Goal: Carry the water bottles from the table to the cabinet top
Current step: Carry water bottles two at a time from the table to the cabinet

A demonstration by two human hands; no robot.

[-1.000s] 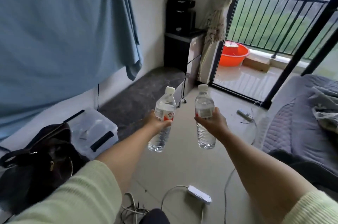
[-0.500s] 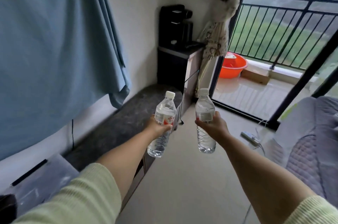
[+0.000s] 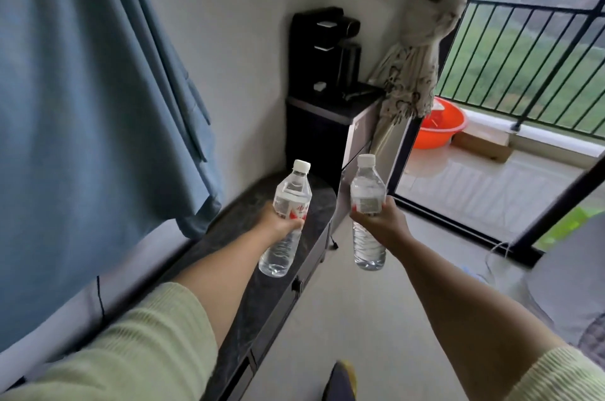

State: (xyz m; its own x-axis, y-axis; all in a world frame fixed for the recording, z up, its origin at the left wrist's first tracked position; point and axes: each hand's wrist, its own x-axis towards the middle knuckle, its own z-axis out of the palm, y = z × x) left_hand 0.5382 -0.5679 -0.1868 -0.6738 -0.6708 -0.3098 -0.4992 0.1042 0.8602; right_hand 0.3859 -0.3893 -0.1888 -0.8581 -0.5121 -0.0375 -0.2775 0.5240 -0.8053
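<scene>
Clear bottles are still gripped, one (image 3: 284, 220) in the left hand (image 3: 278, 220) over the cabinet (image 3: 262, 295), one (image 3: 367, 214) in the right hand (image 3: 383, 223) beside it, the cabinet now nearer than before.

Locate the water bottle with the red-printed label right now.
In the head view, the red-labelled water bottle is left of centre, gripped by the left hand, held above the dark cabinet top.

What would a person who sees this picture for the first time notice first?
First, the two clear water bottles held up in the middle: one in the left hand, the left bottle, and one in the right hand, the right bottle. Below the left bottle runs a long dark cabinet top. Far right, an orange basin stands on the balcony.
</scene>
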